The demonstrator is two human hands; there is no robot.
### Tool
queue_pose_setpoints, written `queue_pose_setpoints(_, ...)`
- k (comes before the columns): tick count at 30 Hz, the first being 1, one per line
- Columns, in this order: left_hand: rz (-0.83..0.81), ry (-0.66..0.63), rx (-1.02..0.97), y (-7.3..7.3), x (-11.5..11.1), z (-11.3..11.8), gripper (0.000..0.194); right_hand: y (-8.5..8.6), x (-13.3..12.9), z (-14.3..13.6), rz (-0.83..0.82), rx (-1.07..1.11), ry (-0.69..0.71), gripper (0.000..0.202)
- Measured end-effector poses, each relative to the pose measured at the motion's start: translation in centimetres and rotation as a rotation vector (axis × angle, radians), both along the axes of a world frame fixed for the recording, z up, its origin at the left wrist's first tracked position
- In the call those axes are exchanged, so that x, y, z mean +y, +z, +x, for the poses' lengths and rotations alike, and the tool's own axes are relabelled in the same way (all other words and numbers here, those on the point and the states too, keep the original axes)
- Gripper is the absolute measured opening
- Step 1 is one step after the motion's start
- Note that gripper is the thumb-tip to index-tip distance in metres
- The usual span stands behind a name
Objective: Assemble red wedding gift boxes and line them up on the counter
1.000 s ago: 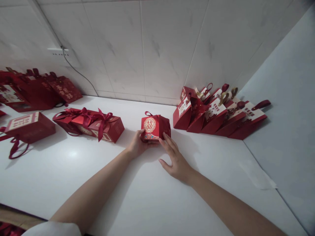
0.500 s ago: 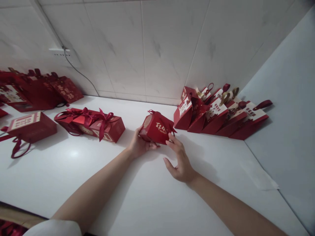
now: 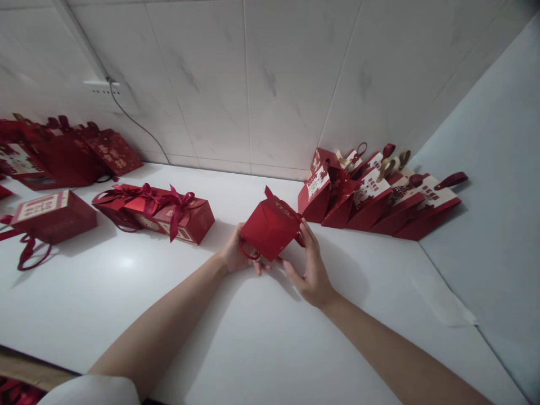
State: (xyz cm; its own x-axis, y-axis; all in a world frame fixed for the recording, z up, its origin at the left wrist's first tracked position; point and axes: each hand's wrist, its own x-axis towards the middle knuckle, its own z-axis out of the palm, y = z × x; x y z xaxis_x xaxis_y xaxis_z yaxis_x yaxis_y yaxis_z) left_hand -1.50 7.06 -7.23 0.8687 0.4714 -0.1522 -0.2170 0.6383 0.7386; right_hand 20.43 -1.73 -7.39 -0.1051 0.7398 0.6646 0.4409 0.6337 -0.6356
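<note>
White table [image 3: 236, 343] against a pale tiled wall [image 3: 206, 79], light dim and greyish. At the fingers we have a red box [image 3: 270, 228], tilted, plain creased panels towards us, a line of pale print along its upper right edge. A pointed tip stands up at its far side; a twisted red cord [image 3: 250, 254] loops out at its lower left.

Left hand [image 3: 236, 252]: forearm slanting in from lower left, hand curled about the box's left side, some fingers showing beneath it; we read this as a hold. Right hand [image 3: 313, 275]: arm in from lower right, fingers loosely bent, thumb spread well away from them. Its fingertips meet the box's right edge; the thumb points towards the near lower corner, and we see no full grip there.

The box sits between both hands, above the table; whether any part touches down we cannot tell. Further out, to the left, we note bow-tied boxes [image 3: 198, 219] in a row; to the right, a cluster of red-and-white boxes [image 3: 367, 197] with ribbon loops, near the wall.
</note>
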Motion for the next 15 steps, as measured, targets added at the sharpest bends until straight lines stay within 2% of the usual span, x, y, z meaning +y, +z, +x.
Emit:
queue_pose_setpoints(6,0.014,-0.042,-0.027,0.6,-0.2,0.5,0.074,-0.3,0.3,0.3,-0.048,0.055,-0.017,0.077)
queue_pose_setpoints(15,0.036,0.016,-0.04,1.0,-0.6,0.9,0.07,-0.4,0.3,0.2,-0.082,0.069,-0.005,0.077)
